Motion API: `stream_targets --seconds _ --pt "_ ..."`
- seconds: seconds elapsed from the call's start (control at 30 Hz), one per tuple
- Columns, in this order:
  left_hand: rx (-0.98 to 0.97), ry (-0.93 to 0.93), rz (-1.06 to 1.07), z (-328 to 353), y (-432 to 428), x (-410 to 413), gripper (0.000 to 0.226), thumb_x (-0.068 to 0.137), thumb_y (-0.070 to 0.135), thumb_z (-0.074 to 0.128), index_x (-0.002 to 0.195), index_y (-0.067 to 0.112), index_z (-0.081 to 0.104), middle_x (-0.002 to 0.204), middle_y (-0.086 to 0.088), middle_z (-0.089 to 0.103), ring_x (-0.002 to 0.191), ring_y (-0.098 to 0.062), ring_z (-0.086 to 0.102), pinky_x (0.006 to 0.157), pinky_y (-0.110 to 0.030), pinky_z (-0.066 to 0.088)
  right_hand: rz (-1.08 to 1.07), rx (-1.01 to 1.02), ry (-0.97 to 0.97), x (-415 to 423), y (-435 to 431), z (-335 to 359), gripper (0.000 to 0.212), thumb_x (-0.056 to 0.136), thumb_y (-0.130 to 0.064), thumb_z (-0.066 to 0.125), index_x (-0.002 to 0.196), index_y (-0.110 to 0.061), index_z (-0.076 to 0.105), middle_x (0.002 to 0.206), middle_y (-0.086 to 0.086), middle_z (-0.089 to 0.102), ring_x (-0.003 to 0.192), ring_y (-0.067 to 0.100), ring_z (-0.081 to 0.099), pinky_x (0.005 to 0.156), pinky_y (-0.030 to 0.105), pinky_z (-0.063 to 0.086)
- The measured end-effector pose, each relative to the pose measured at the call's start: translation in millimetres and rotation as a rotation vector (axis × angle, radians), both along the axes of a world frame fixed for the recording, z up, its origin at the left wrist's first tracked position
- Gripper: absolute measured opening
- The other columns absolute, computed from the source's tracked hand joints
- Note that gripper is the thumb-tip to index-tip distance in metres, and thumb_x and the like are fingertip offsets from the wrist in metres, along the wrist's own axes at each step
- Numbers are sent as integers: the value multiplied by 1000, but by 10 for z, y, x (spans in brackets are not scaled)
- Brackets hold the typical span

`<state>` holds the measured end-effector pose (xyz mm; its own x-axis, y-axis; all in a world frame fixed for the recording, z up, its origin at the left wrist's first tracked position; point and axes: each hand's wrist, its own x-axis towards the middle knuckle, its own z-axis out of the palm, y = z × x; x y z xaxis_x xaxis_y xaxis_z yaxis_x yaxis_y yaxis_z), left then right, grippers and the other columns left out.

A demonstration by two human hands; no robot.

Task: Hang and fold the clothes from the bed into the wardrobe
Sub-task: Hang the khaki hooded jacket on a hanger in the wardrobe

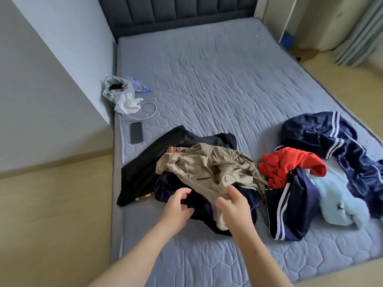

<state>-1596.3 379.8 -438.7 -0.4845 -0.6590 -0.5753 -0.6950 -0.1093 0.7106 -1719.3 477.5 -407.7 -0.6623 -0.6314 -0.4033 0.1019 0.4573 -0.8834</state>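
No legible text, brand or number on the clothes (207, 168), phone (136, 132) or plastic bag (118, 90).

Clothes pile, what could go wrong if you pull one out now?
The khaki garment lies tangled over a dark navy garment, so lifting one may drag the other off the bed. The phone lies close to the black garment near the bed's edge; a tug there might knock it to the floor.
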Motion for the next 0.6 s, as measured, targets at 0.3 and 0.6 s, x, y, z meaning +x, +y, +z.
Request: stream_targets --seconds 0.3,0.6 --pt "-373 141 -204 765 -83 64 19 91 13 53 108 8 60 104 -5 61 103 -24 57 80 -20 41 45 -436 -142 352 -54 914 18 55 -6 51 50 -20 41 54 -1 41 51 7 38 46 15 32" --pt "-164 461 326 1471 -305 504 26 97 15 42 79 25 58 81 2 62 73 -12 55 60 -25 42 20 -437 -165 697 -171 1153 25 71 -13 64 95 -19 58 92 -3 65 86 16 60 72 26 46"
